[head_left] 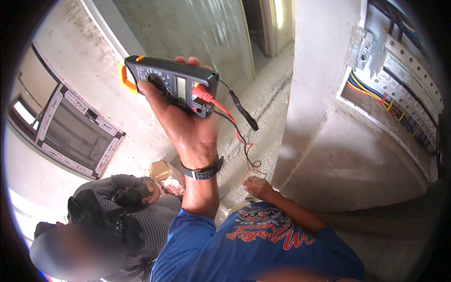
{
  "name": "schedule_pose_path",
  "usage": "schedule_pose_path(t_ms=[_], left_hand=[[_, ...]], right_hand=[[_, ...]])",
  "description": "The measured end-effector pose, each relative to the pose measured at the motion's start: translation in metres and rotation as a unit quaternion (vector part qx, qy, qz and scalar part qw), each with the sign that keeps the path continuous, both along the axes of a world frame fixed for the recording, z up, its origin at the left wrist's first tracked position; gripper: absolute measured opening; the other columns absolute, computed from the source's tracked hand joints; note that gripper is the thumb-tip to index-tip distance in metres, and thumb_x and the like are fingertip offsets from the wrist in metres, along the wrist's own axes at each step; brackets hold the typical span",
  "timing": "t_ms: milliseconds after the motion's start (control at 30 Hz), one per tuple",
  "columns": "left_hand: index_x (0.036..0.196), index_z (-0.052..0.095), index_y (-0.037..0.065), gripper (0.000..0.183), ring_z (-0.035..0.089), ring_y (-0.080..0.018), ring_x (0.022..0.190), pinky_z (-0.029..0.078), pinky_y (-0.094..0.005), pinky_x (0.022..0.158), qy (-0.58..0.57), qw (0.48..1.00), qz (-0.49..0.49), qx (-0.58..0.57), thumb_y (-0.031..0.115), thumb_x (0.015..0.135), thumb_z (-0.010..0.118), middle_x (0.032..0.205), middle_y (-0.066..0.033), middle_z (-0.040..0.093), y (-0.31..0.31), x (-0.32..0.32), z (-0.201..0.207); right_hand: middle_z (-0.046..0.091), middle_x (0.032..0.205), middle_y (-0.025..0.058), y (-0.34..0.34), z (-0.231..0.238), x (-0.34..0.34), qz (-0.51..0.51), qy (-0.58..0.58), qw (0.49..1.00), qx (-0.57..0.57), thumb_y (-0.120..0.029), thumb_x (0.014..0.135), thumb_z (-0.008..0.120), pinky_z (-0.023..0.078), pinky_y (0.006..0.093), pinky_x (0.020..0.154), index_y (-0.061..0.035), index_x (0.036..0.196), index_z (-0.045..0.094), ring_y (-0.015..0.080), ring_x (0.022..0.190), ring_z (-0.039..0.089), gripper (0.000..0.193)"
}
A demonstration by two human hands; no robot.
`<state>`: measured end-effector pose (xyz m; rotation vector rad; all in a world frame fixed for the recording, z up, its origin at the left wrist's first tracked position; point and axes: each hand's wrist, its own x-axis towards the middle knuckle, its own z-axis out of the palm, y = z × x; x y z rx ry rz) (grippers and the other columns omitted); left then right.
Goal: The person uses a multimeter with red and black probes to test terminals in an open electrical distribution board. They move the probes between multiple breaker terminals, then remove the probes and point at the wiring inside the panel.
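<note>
My left hand (188, 127), with a black watch on its wrist, is raised and wrapped round a clamp meter (169, 77). The meter is dark, with an orange clamp jaw, a rotary dial and a small grey display; my thumb lies beside the dial. A black wrist strap (243, 110) dangles from it. Red and black test leads (230, 117) are plugged into its end and hang down in loose curls. Lower down, close to my body, my right hand (259, 188) is closed on the test leads; their tips cannot be made out.
An open electrical panel (404, 75) with breakers and coloured wires is set in the wall at right. At lower left stands another person (141, 211) in a grey striped top. Beside that person is a beige bucket (160, 170). A taped window frame (77, 131) is at left.
</note>
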<state>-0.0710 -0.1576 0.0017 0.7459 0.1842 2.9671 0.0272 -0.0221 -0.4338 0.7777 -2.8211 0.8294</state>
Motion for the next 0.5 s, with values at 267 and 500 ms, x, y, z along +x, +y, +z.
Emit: schedule_pose_path(t_ms=[267, 500], left_hand=[[0.131, 0.070, 0.007, 0.047, 0.065, -0.0345, 0.122, 0.049, -0.0534, 0.111, 0.034, 0.999, -0.008, -0.009, 0.046, 0.104, 0.068, 0.127, -0.0177, 0.070, -0.007, 0.001, -0.005], [0.130, 0.070, 0.005, 0.044, 0.062, -0.0330, 0.123, 0.048, -0.0501, 0.110, 0.026, 0.995, -0.093, 0.038, 0.039, 0.103, 0.071, 0.125, -0.0186, 0.069, -0.016, -0.011, -0.010]], right_hand=[[0.070, 0.115, 0.0150, -0.011, -0.018, -0.006, 0.034, -0.064, 0.994, 0.082, -0.014, 0.084, 0.076, 0.056, 0.0490, 0.097, -0.0066, 0.124, 0.068, 0.0356, 0.114, 0.067, 0.042], [0.072, 0.114, 0.0144, -0.002, 0.011, 0.008, 0.057, -0.112, 0.982, 0.139, -0.034, 0.087, 0.081, 0.056, 0.0494, 0.097, -0.0114, 0.128, 0.070, 0.0361, 0.110, 0.071, 0.048]])
